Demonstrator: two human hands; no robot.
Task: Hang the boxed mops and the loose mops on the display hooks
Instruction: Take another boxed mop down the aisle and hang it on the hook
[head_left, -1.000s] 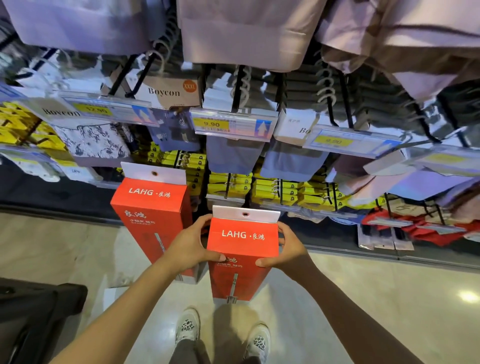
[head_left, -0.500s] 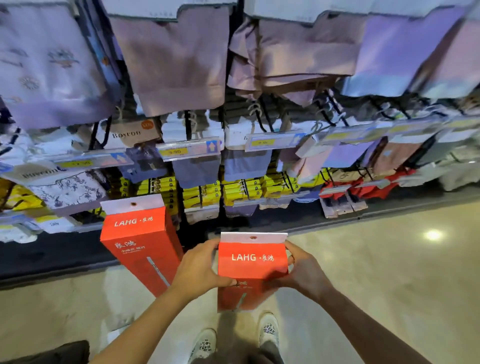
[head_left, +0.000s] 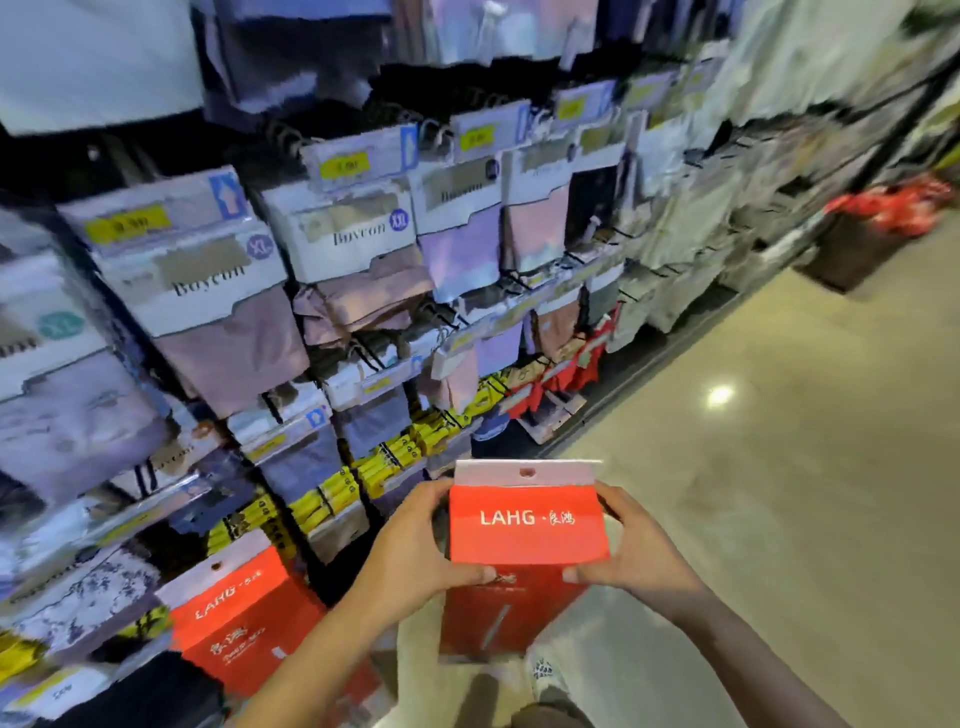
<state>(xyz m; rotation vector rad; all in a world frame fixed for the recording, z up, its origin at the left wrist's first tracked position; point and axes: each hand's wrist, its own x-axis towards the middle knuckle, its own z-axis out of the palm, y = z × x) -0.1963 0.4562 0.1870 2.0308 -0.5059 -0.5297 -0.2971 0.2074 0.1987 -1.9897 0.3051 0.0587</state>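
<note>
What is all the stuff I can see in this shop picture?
Held box: one, red with white hang tab, centre, between both hands.
Second box: one, red, lower left against the rack.
Packaged garments: many, mostly pink, lilac and grey, hanging on the rack.
Price tags: several, yellow, on the hook ends.
Yellow packs: many, low on the rack.
Red goods: blurred, far right.
Floor: beige, shiny.
Shoe: one visible, white patterned.
Left hand; right hand: gripping the held box's sides.
</note>
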